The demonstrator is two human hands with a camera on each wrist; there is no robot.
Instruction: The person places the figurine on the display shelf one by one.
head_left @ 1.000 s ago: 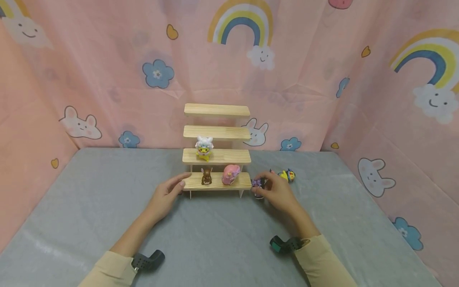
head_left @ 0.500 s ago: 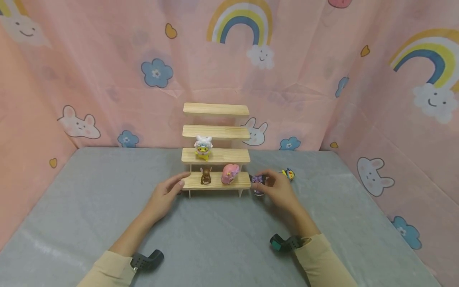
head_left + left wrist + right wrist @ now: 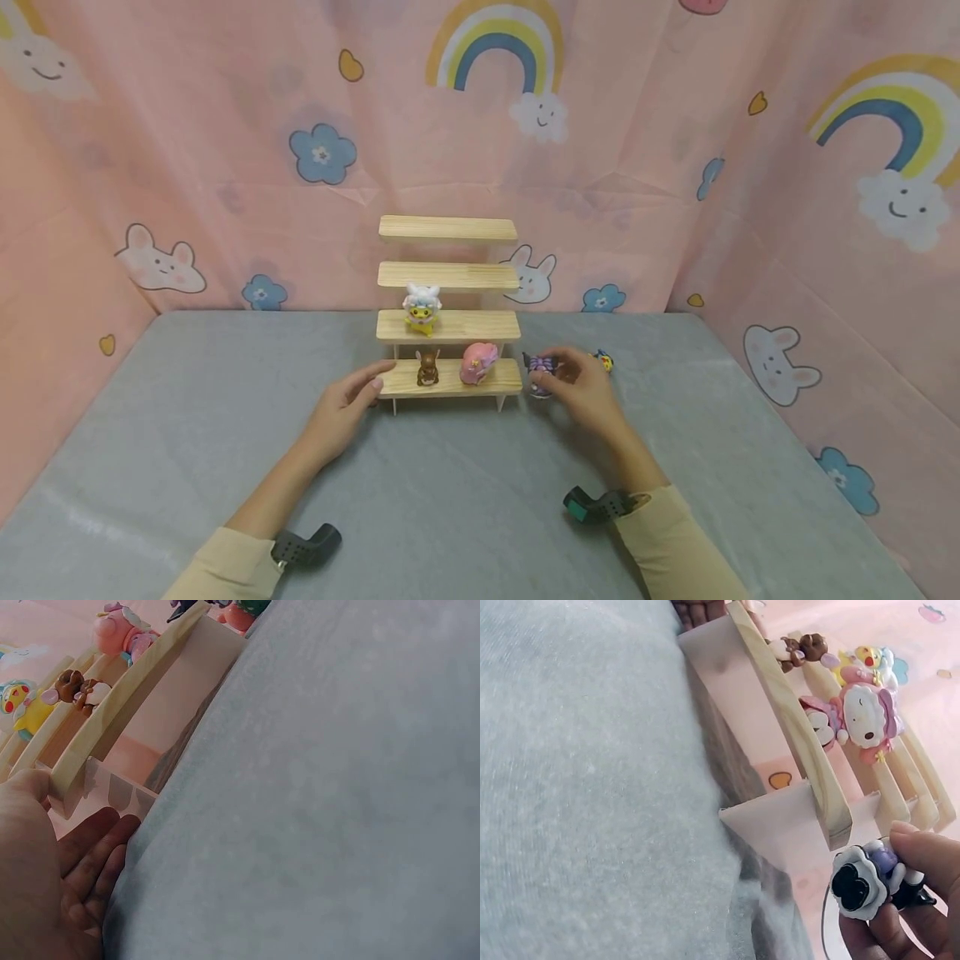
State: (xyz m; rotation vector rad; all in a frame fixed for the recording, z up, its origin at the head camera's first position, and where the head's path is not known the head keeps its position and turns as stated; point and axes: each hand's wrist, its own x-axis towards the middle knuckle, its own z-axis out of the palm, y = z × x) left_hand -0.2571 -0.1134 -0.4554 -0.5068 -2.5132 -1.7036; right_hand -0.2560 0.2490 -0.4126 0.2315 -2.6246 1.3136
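In the head view, the left hand (image 3: 345, 408) stays at the left end of the bottom shelf (image 3: 448, 381) of a wooden stand (image 3: 447, 228). The right hand (image 3: 587, 390) holds a black-and-purple figurine (image 3: 540, 365) just beside that shelf's right end; both sit a little higher in view than half a second ago, and less of the blue-and-yellow figurine (image 3: 604, 360) shows past the hand. The brown figurine (image 3: 427, 369) and pink figurine (image 3: 477, 365) keep their places on the bottom shelf, the white-hooded figurine (image 3: 422, 307) on the one above. The stand is on the grey tabletop (image 3: 450, 500).

In the left wrist view, this hand's grip is loose, thumb against the shelf's end, the visible fingers lower and well apart from it.

In the right wrist view, the grip is a pinch, thumb and fingers around the black-and-purple figurine; whether it touches the tabletop I cannot tell.
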